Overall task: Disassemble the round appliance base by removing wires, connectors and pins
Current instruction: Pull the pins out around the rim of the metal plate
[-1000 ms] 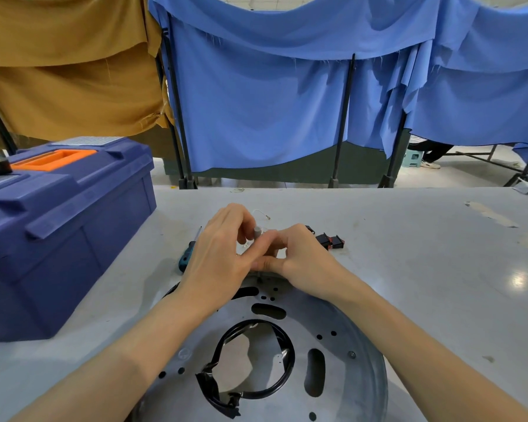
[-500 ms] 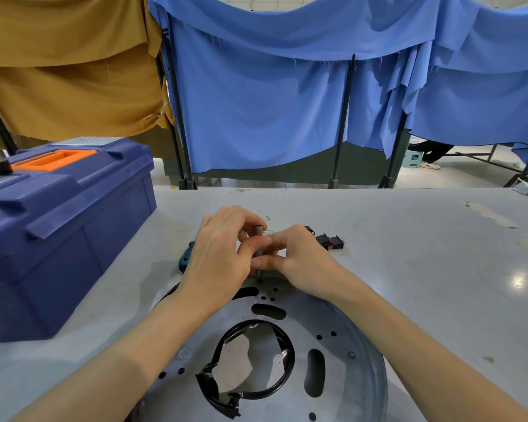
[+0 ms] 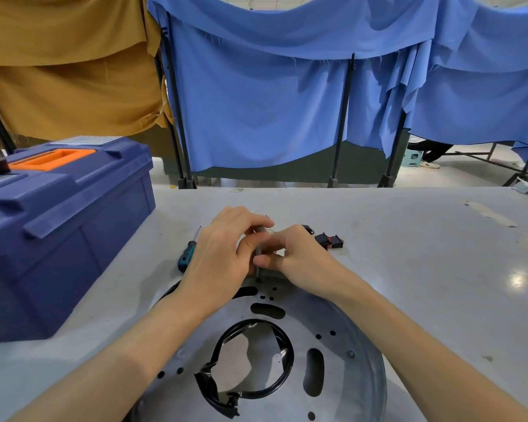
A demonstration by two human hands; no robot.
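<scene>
Round metal base (image 3: 342, 324) lies flat on the bench (image 3: 424, 269), at the near edge of view. Thin grey pin (image 3: 258, 274) stands upright at the base's far rim, its lower tip in or on a small hole there; cannot tell which.

Both hands meet over that far rim. Left hand (image 3: 223, 254): fingers curled round the pin's upper part, thumb against its side. Right hand (image 3: 299, 254): thumb and forefinger pinching the pin lower down, other fingers folded behind. The hands touch each other around the pin. Both forearms cross over the base.

Black cable (image 3: 282, 345) loops round the base's centre hole, with a taped, knotted end at the near left of the hole. Slots and small holes are scattered over the plate.

Screwdriver (image 3: 186, 258), teal handle, lies on the bench just beyond the base's left far edge, beside the left hand. Black-and-red connectors (image 3: 329, 241) lie on the bench beyond the base, right of the right hand. A thin pale wire shows past the left fingers, mostly hidden.

Blue toolbox (image 3: 58, 233) with an orange handle stands left of the base. Blue curtain (image 3: 272, 111) hangs far behind the base.
</scene>
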